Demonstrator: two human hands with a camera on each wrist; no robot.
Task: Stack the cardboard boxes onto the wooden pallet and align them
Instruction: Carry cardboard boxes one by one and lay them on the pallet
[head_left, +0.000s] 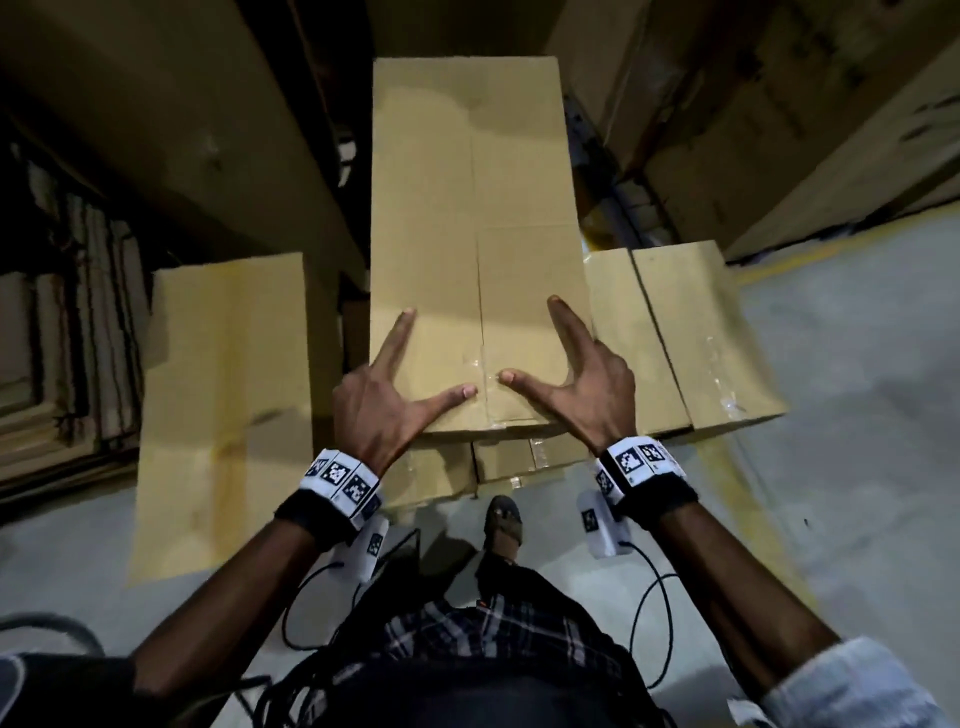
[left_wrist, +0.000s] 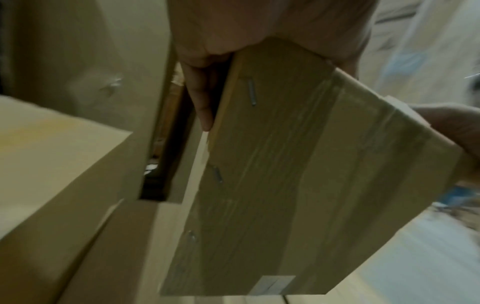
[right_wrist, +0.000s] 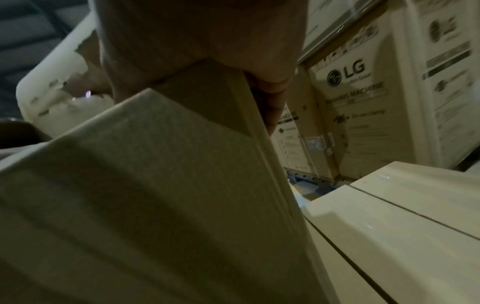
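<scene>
Now, grip: we hold the long cardboard box (head_left: 470, 249) at its near end, left hand (head_left: 376, 397) on the left corner, right hand (head_left: 584, 387) on the right corner.
Fingers: on each hand the thumb and forefinger lie spread wide and flat on the top face, thumbs nearly meeting at the taped seam; the left wrist view shows further fingers (left_wrist: 201, 98) running down the box's side, and the right wrist view shows the same on its side.
Why so held: we judge that clasping both corners lets us steer the long box and square its near edge with what lies beneath.
Where the box is: it sits over the lower boxes (head_left: 493, 460), its near end just above them; whether it rests fully or is partly carried, we cannot tell.
Pallet: hidden from us under the cardboard.
Count: one box in hand; two flat boxes (head_left: 675, 332) side by side to the right; one box (head_left: 223, 405) well apart to the left; at least two taped ends show beneath.
Surroundings: large printed cartons (right_wrist: 363, 115) stand behind.
</scene>
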